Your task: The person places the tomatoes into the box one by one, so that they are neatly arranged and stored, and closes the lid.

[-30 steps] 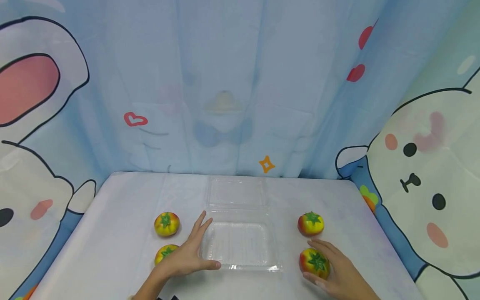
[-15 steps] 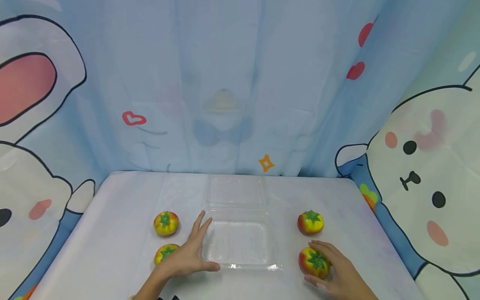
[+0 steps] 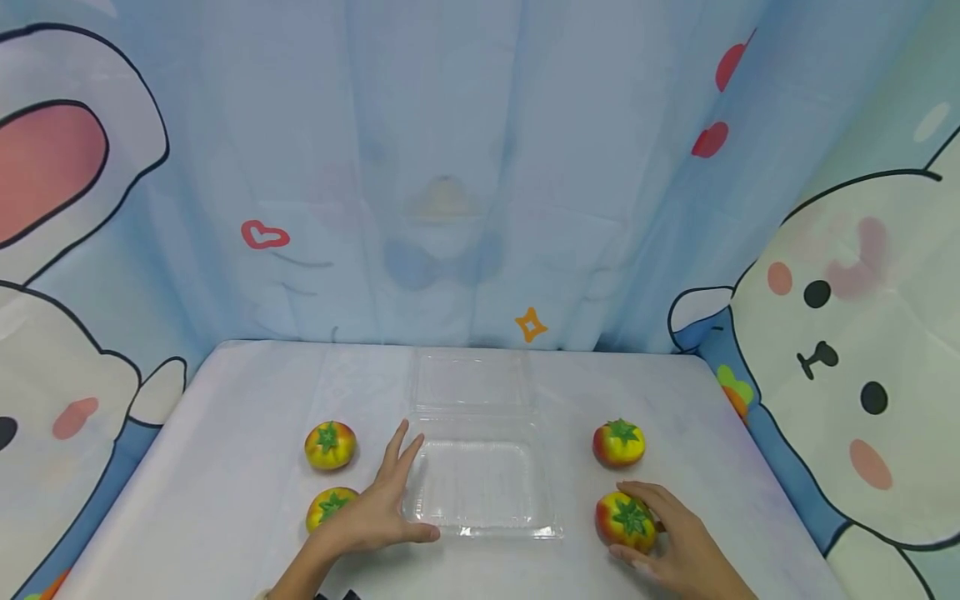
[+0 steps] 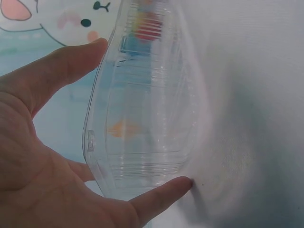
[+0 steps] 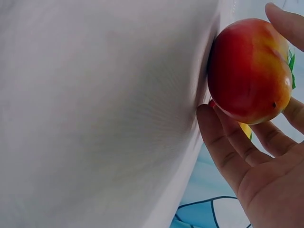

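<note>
A clear plastic clamshell box [image 3: 482,487] lies unfolded on the table, its lid [image 3: 472,383] toward the back. My left hand [image 3: 378,512] is at the box's left side, thumb and fingers spread wide; in the left wrist view its fingertips come right at the wall of the clear box [image 4: 142,107]. At the front right, my right hand [image 3: 675,542] is around a red-and-yellow tomato [image 3: 625,521] with a green star-shaped top. The right wrist view shows this tomato [image 5: 247,71] on the cloth, the fingers fairly straight beside it and the thumb apart.
Another tomato [image 3: 618,442] sits behind the right hand's one. On the left are two more, a back tomato [image 3: 330,445] and a front tomato [image 3: 326,505] partly hidden by the left hand. A white cloth covers the table [image 3: 225,467]; a cartoon-printed curtain [image 3: 450,167] hangs behind.
The head view has shifted slightly. My right fingertips sit a touch further right against the tomato than a second ago; the left hand, box and tomatoes have kept their places.
</note>
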The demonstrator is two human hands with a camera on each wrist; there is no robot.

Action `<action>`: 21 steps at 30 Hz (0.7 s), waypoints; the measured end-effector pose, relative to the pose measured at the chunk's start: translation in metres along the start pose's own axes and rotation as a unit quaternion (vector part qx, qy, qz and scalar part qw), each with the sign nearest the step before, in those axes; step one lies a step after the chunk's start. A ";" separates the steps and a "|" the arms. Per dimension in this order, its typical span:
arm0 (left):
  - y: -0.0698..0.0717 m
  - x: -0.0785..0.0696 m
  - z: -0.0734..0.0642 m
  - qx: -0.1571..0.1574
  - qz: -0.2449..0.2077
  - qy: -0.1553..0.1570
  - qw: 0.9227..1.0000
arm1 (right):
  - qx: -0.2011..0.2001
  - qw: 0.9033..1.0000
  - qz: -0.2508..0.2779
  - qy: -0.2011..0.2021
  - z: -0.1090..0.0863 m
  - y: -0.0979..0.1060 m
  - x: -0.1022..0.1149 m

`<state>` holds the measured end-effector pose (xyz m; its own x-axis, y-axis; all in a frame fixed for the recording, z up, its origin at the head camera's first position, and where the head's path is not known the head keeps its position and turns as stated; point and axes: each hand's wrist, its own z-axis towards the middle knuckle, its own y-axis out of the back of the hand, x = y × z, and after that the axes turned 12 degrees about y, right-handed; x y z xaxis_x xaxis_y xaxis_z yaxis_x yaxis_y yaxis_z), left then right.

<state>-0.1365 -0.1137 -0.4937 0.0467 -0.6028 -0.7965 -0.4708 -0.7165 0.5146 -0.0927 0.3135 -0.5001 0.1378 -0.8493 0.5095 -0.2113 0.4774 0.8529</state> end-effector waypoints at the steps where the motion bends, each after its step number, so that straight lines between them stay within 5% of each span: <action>1: 0.000 0.000 0.000 0.000 -0.001 0.001 1.000 | -0.001 1.000 -0.001 0.002 0.000 -0.001 0.000; 21: 0.001 -0.002 0.000 0.000 -0.015 0.007 1.000 | 0.009 0.999 0.005 -0.040 0.008 0.003 0.006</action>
<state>-0.1366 -0.1127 -0.4914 0.0735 -0.5863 -0.8067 -0.4691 -0.7342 0.4909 -0.1004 0.3079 -0.4955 0.0571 -0.8604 0.5064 -0.2290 0.4824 0.8455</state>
